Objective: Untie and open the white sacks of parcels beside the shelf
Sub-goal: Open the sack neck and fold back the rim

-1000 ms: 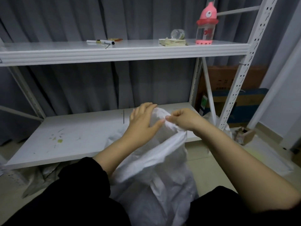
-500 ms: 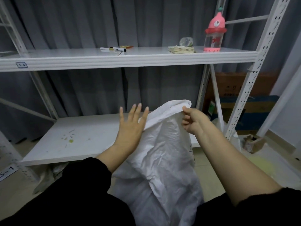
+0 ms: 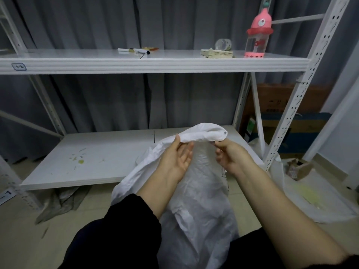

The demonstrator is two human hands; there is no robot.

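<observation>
Dim, even indoor light. Grey pleated curtain (image 3: 174, 22) hung across the whole back. In front of it, a white metal shelving unit (image 3: 318, 45) with perforated uprights and 2 boards: upper shelf (image 3: 155, 64) near eye level, lower shelf (image 3: 87, 166) close to the floor, marked with a small green stain. Pale tiled floor (image 3: 29, 239), scuffed, with crumpled grey plastic sheet (image 3: 62, 200) tucked under the lower board. To the right, behind the uprights, a brown cardboard box (image 3: 275, 101) stacked above a blue box (image 3: 295, 138), beside a plain pale wall (image 3: 342, 94).
</observation>
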